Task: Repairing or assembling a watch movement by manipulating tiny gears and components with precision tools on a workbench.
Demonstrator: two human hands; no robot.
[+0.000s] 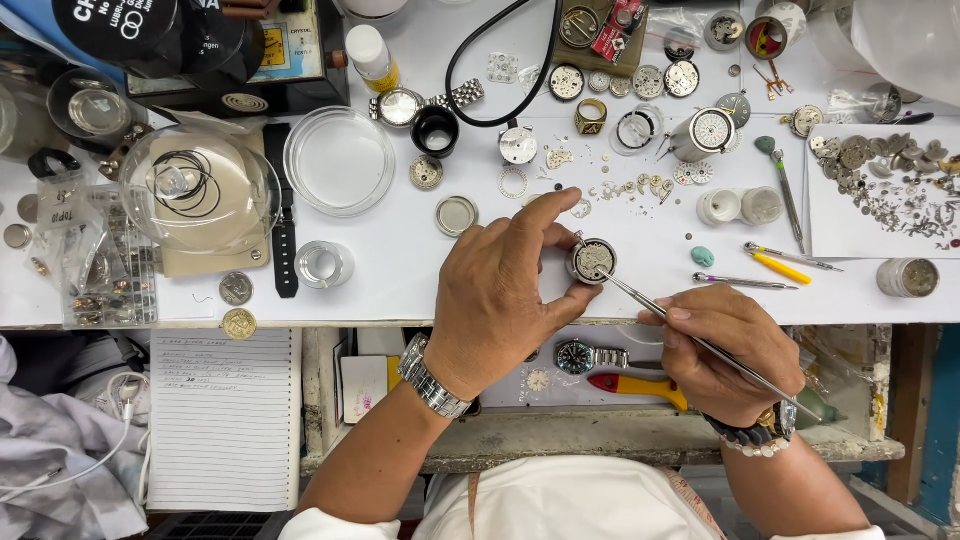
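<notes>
Tweezers [700, 343] slanting up-left, tips at watch movement [593, 261]

My left hand [500, 290] pinches the watch movement [592, 260]; right hand [728, 352] just right of it holds tweezers [690, 338], tips touching the movement.

Bare white tabletop [400, 285] lies open left of the left hand [500, 300], between it and the small clear glass ring [322, 264]. Rightward, the yellow-handled tool [780, 267], purple-tipped pin [745, 283] and teal blob [703, 256] crowd the way. Scattered small silver gears [630, 188] block the far side.
</notes>
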